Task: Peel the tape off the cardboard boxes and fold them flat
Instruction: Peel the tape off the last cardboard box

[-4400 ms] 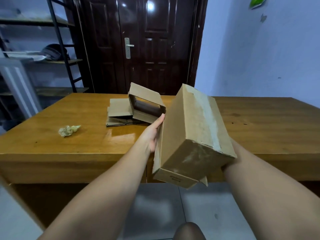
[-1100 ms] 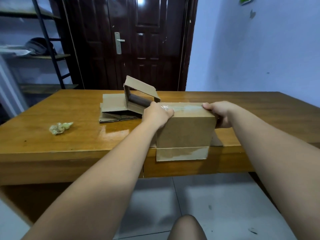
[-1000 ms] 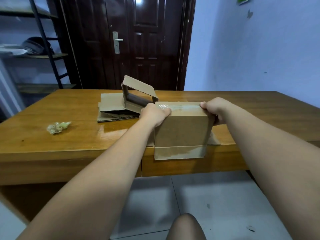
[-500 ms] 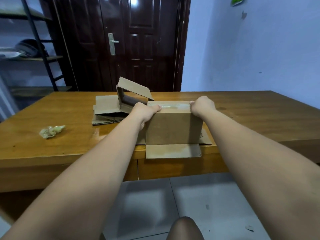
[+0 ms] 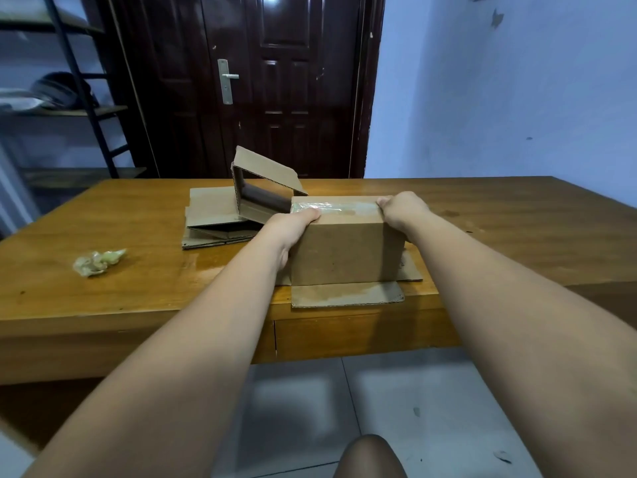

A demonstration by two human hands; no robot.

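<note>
Head view: I see a cardboard box (image 5: 344, 253) standing upright just right of the middle of the frame, near the front edge of the wooden worktop (image 5: 138, 277). A strip of clear, shiny tape (image 5: 332, 205) runs along the box's top face from end to end. The bottom flaps are splayed out flat on the worktop: one flap (image 5: 346, 294) lies toward me at the worktop's front edge, and another shows at the box's right side.

My left hand (image 5: 289, 225) grips the top left end of the box, its fingers curled over the edge onto the taped face. My right hand (image 5: 401, 210) clamps the top right end in the same way, fingers hooked over the corner. Both forearms reach in from the bottom of the frame.

Just behind the box and to its left, a half-collapsed box (image 5: 265, 188) leans open on a stack of flattened cardboard (image 5: 213, 219). Farther left on the worktop, well apart from everything else, sits a crumpled wad of tape (image 5: 98, 262).

A dark door (image 5: 275, 81) fills the upper middle of the frame, and a metal shelf (image 5: 69, 112) stands at the upper left. A knee (image 5: 370, 457) shows at the bottom edge over the tiled floor.
</note>
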